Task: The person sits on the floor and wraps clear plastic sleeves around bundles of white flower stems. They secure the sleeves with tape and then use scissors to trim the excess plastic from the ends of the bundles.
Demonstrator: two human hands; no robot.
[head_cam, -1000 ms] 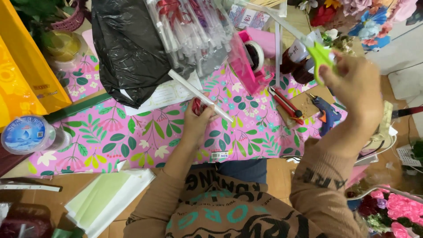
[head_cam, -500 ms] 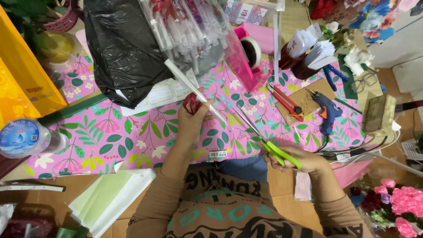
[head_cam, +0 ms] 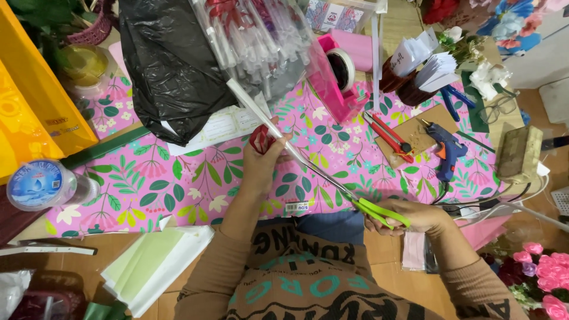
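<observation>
Left hand is curled, pinching a small crumpled red piece plus the thin clear strip that runs up to 11 o'clock into the bundle of glossy clear sleeves. Right hand is wrapped around the green plastic handles of the scissors; long slim metal blades point toward 10 o'clock and reach the left hand. Can't tell whether the blades are parted. The strip sits over the middle of the table, just above the blades.

Table is covered in pink paper with a leaf and flower print, flat and matte.
- 11 o'clock of the left hand: black plastic bag, wrinkled and shiny.
- 1 o'clock: pink tape dispenser, boxy, roll inside.
- 3 o'clock: red cutter and blue glue gun on a brown card square.
- 9 o'clock: clear bottle with blue cap, lying near the table edge.
- 7 o'clock: stack of pale green and white sheets.
- Far right at 4 o'clock: pink fabric roses.
</observation>
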